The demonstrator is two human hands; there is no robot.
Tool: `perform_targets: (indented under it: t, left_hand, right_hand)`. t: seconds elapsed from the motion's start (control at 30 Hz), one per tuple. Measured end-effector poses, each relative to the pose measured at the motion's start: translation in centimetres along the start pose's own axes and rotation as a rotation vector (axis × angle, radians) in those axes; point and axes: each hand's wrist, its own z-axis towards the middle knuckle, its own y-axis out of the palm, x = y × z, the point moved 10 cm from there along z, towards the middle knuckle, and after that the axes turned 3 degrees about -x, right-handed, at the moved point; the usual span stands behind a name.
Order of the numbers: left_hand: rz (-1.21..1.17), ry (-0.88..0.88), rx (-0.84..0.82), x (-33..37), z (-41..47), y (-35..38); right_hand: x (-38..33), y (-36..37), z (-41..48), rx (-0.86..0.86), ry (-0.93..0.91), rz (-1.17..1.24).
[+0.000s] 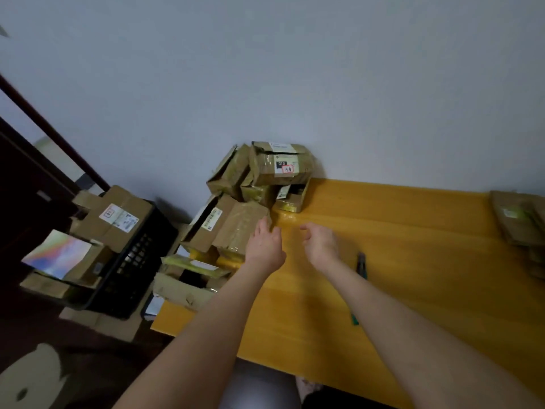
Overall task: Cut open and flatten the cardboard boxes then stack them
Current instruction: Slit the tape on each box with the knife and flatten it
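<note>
Taped box (236, 228) near left hand (264, 246)

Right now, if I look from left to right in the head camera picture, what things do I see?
black crate → pile of boxes → right grip → cutter → flattened cardboard stack

Pretty dim, flat indoor light, soft all over (motion blur probably), wide-angle bending at edges, murky lower-left corner.
</note>
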Motion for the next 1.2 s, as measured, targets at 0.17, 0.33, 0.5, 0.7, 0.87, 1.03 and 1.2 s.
perform_targets:
  t: [0.17, 0.33, 0.5, 0.7, 0.87, 1.03, 1.2]
  left_hand:
    - [-0.096, -0.035, 0.06, -4.1, 6.4, -2.8]
    - [-0.286, -0.101, 0.101, -7.6, 12.5, -5.5]
    - [-0.466, -0.058, 0.191, -9.4, 18.2, -9.7]
    - [-0.571, 0.036, 0.118, -8.9, 24.4, -12.0]
    - [-0.629, 0.053, 0.003, -8.4, 26.3, -12.0]
    - [-0.812, 0.128, 0.016, -7.4, 25.1, -13.7]
    - [-1.079, 0.237, -0.147, -3.8, 21.7, -13.2]
  right_hand:
    - [-2.6, 1.8, 6.1, 0.038, 0.052, 0.104]
    - [-4.3, 2.7, 11.9, 0.079, 0.146, 0.346]
    - [-5.4, 3.1, 16.1, 0.058, 0.272, 0.475]
    - [-6.3, 5.6, 18.7, -0.015, 0.483, 0.963]
    - [-6.6, 6.0, 18.3, 0.091, 0.582, 1.21]
    - [-6.3, 4.2, 16.0, 0.267, 0.531, 1.421]
    - [-4.7, 1.1, 12.0, 0.414, 0.493, 1.644]
